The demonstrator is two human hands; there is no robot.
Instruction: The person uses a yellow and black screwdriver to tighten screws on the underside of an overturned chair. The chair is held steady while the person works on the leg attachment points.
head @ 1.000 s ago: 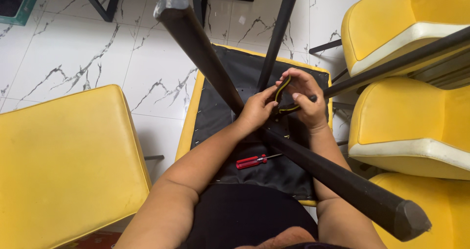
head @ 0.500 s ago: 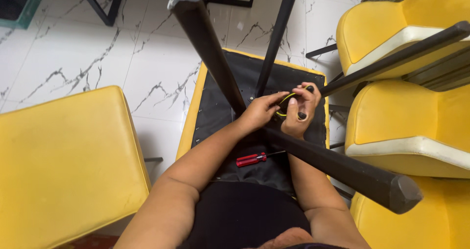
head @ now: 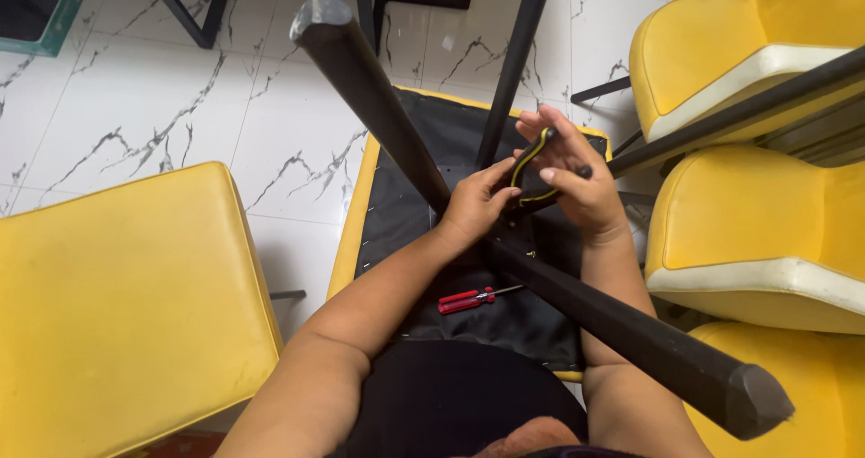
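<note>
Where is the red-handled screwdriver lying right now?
In the head view, the red screwdriver lies on the upturned chair's black underside, just below the left hand and left of the near black leg.

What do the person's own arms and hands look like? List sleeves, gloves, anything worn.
Both forearms are bare, with no sleeves in view. The left hand and right hand wear no gloves. No rings, watch or bands show on the fingers or wrists. A dark garment covers the lap below the arms.
</note>
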